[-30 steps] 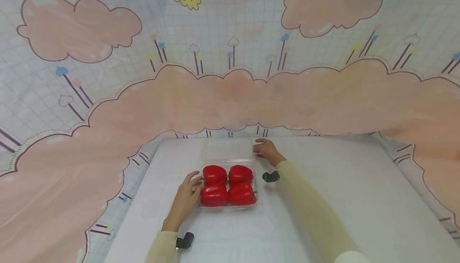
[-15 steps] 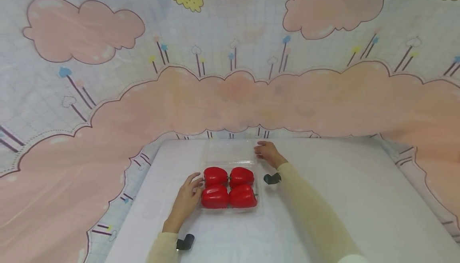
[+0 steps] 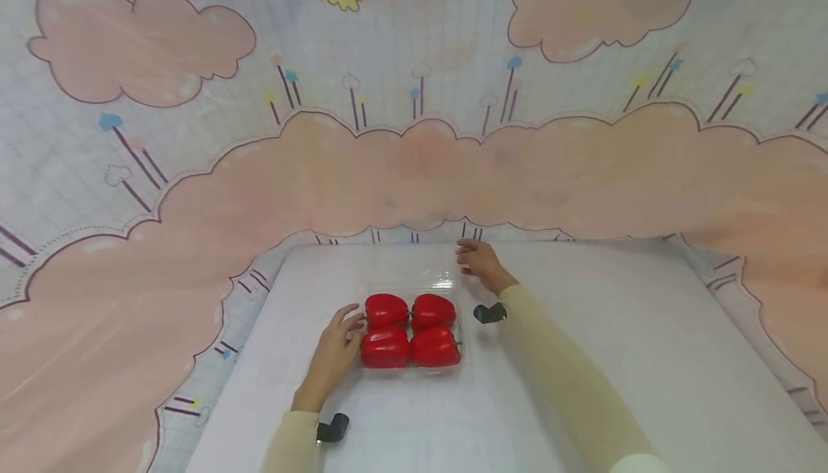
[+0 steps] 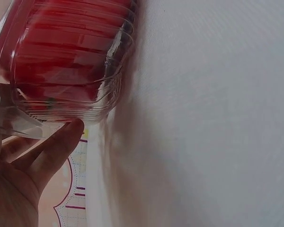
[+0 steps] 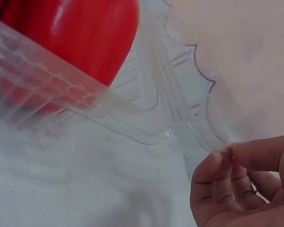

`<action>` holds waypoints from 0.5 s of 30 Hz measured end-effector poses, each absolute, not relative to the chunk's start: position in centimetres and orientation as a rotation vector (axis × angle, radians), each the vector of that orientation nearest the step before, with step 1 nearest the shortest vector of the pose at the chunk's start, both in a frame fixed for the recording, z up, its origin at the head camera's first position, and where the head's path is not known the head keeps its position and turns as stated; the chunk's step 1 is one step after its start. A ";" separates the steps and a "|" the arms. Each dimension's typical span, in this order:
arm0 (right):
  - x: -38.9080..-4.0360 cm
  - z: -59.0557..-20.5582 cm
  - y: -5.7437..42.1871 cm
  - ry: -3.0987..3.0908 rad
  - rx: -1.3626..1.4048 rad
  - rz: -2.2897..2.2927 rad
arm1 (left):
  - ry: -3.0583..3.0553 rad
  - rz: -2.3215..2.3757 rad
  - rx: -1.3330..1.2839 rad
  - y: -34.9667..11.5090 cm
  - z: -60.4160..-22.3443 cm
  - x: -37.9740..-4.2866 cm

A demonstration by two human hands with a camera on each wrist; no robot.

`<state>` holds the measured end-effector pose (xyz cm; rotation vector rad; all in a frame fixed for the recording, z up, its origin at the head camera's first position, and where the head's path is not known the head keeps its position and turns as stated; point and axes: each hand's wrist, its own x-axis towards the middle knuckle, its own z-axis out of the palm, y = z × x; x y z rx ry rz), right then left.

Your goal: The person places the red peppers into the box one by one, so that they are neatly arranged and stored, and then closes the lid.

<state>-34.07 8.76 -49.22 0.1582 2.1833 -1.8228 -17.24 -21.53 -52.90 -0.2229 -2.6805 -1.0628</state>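
Note:
Several red bell peppers (image 3: 386, 347) sit in a clear plastic clamshell box (image 3: 464, 354) on the white table. Its clear lid (image 3: 407, 272) is hinged back on the far side, above the tabletop. My left hand (image 3: 336, 347) rests at the box's left side with fingers slightly bent. In the left wrist view, a fingertip (image 4: 75, 126) touches the ribbed wall below the rim. My right hand (image 3: 479, 263) is at the lid's right edge. Thumb and forefinger pinch the lid's corner in the right wrist view, with the other fingers curled beneath.
A white cloth covers the table (image 3: 582, 315). Behind it hangs a patterned curtain (image 3: 517, 178) with pink clouds. Dark wrist camera mounts (image 3: 489, 313) stick out beside both forearms.
My right hand has risen slightly with the lid's edge. My left hand stays at the box's side, and the peppers have not moved. The head view shifts a little.

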 end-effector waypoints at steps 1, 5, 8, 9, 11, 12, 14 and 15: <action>-34.1 -49.1 8.7 2.193 0.157 -1.818 | -2.681 -1.060 -0.223 -21.5 -52.9 -17.3; -33.9 -48.8 8.7 2.209 0.134 -1.834 | -2.682 -1.070 -0.228 -21.5 -52.8 -17.4; -33.9 -49.0 8.7 2.202 0.117 -1.858 | -2.680 -1.080 -0.226 -21.5 -52.7 -17.3; -33.9 -49.1 8.7 2.201 0.112 -1.864 | -2.680 -1.079 -0.225 -21.5 -52.7 -17.3; -33.9 -49.2 8.8 2.205 0.110 -1.873 | -2.679 -1.075 -0.226 -21.5 -52.7 -17.3; -33.9 -49.2 8.8 2.210 0.108 -1.878 | -2.679 -1.072 -0.228 -21.5 -52.7 -17.3; -33.8 -49.2 8.7 2.224 0.098 -1.888 | -2.680 -1.065 -0.229 -21.5 -52.7 -17.3; -33.7 -49.2 8.7 2.231 0.091 -1.893 | -2.682 -1.060 -0.228 -21.5 -52.8 -17.3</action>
